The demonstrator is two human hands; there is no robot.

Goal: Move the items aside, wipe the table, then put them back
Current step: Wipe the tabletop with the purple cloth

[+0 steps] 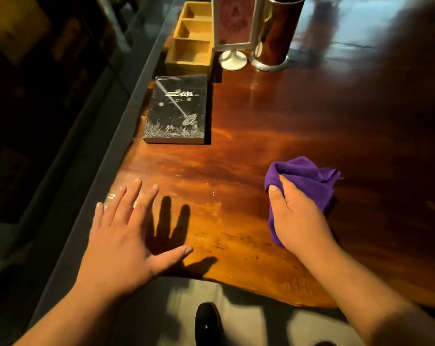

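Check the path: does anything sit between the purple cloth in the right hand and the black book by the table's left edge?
Nothing visible does. The right hand presses the purple cloth on the wooden table; bare wood runs from it to the black paperback book. The wooden box stands beyond the book.

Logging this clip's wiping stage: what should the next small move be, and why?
Probably sweep the purple cloth under the right hand leftward across the bare table. The book and wooden box already sit along the far-left edge, and the left hand is open.
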